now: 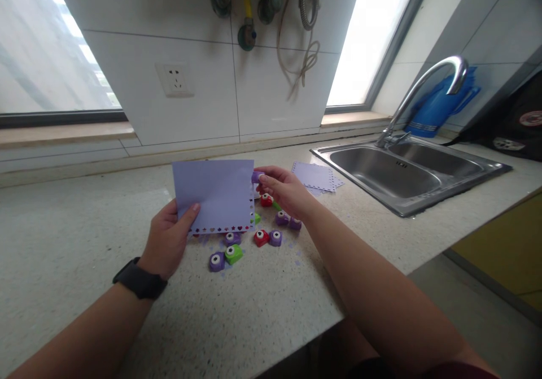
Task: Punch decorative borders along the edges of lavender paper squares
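My left hand (171, 235) pinches the lower left part of a lilac sheet of paper (214, 192), thumb in front, and holds it upright above the counter. Small shapes, among them hearts and stars, are punched along the sheet's bottom edge and up part of its right edge. At that right edge my right hand (283, 190) grips a purple craft punch (256, 177) between thumb and fingers. Below lie several more small punches: a green punch (233, 253), a red punch (261, 238) and purple punches (217, 261). The sheet partly hides some of them.
Lilac sheets with punched edges (313, 175) lie behind my right hand. A steel double sink (381, 170) with a tap (423, 85) is set into the counter on the right. Beyond it are a blue jug (444, 105) and a black bag (503, 119). Paper bits are scattered around the punches.
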A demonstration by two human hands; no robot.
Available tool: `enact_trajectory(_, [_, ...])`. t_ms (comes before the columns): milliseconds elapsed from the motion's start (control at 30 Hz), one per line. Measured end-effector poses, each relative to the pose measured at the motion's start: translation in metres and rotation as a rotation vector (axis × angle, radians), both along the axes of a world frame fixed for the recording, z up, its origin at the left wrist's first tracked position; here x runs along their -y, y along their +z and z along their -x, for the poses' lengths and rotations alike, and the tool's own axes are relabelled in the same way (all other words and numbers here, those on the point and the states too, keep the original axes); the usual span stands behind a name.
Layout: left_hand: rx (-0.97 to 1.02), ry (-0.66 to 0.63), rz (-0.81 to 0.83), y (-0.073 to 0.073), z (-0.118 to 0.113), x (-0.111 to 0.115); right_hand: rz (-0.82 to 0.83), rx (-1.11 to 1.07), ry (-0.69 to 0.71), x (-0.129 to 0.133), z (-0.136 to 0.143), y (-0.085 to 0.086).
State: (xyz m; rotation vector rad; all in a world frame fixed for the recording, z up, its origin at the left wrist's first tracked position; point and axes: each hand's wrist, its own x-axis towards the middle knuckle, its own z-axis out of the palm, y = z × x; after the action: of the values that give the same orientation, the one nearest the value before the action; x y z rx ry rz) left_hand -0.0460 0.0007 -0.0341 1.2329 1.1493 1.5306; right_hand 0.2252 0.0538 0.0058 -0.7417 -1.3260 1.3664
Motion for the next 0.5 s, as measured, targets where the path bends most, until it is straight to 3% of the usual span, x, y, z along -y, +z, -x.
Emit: enact_trajectory(500, [-0.003, 0.007, -0.002, -0.0005, 0.0002, 0.0002, -0.037, -0.021, 0.003, -0.0015, 0.0006, -0.0006])
